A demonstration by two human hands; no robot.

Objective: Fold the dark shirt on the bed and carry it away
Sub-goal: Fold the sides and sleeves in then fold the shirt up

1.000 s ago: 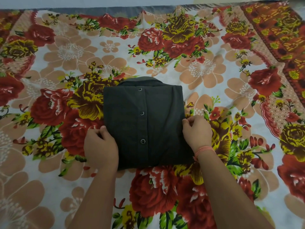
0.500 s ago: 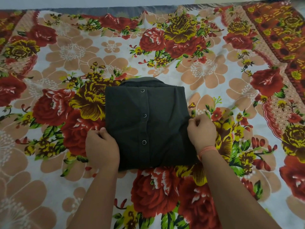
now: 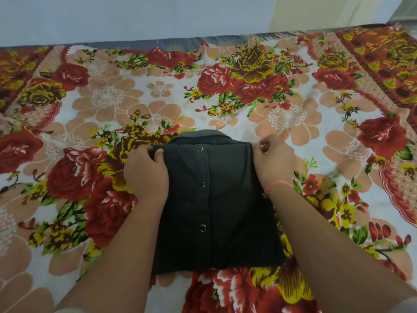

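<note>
Dark shirt, folded square on the flowered bedsheet, pinched at far corners by left hand and right hand; lifting there could unfold it.

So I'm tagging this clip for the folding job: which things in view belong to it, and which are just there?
Part of the job:
dark shirt, folded
left hand, at its far left corner
right hand, at its far right corner
floral bedsheet, the surface beneath

Just there:
pink wristband
wall
</note>
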